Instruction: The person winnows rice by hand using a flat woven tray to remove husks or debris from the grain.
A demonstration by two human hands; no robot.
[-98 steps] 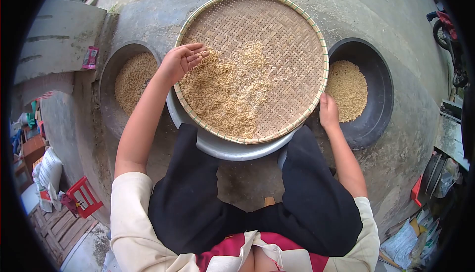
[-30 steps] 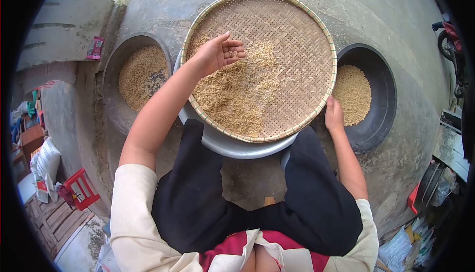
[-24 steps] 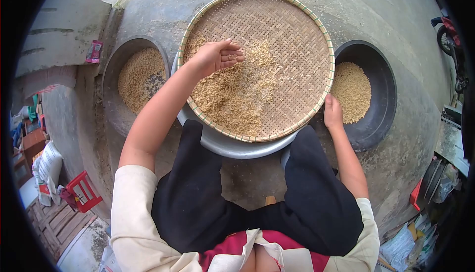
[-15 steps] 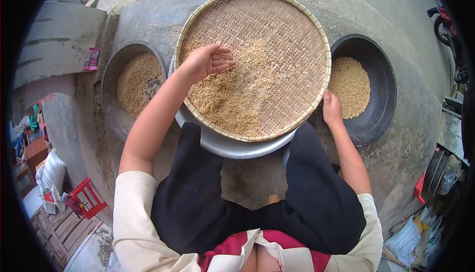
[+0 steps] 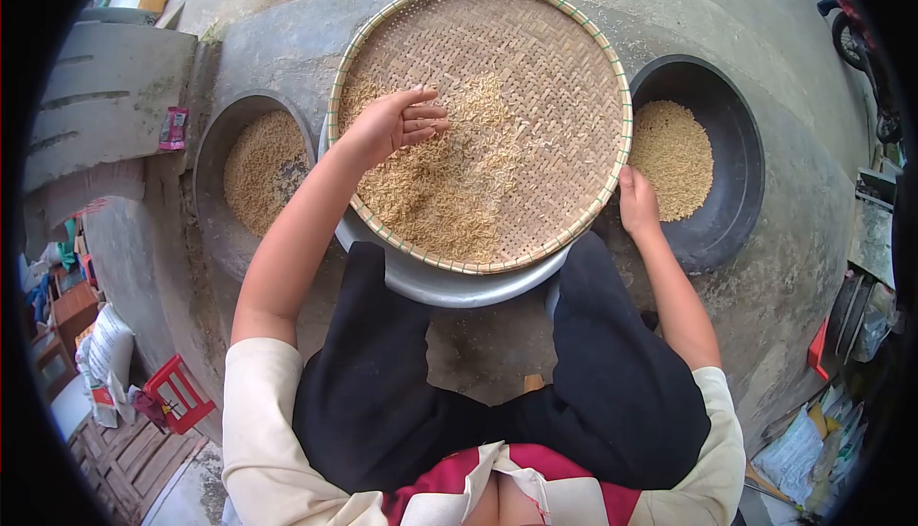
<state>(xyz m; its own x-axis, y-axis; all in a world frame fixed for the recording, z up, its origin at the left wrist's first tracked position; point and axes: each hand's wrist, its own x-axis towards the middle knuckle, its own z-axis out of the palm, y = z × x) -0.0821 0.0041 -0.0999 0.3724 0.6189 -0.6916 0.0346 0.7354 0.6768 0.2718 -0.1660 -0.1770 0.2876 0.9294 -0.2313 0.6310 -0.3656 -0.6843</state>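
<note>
A round woven bamboo tray (image 5: pixel 564 76) lies on a wide metal basin (image 5: pixel 449 291) in front of my knees. Unhusked grain (image 5: pixel 430 201) is spread over its left and lower part; the right side shows bare weave. Above the grain my left hand (image 5: pixel 397 124) is held palm up, its fingers apart and nothing seen in them. At the tray's lower right edge, my right hand (image 5: pixel 639 201) grips the rim, with its fingers partly hidden beneath.
To the right stands a black basin (image 5: pixel 732 172) with pale grain at its bottom. Another basin (image 5: pixel 212 182) with grain is at the left, partly behind my forearm. A red plastic stool (image 5: pixel 179 394) and a white sack (image 5: pixel 110 344) are at the far left.
The tray sits slightly further left in view, and both hands have shifted a little the same way. My right hand keeps its hold on the rim.
</note>
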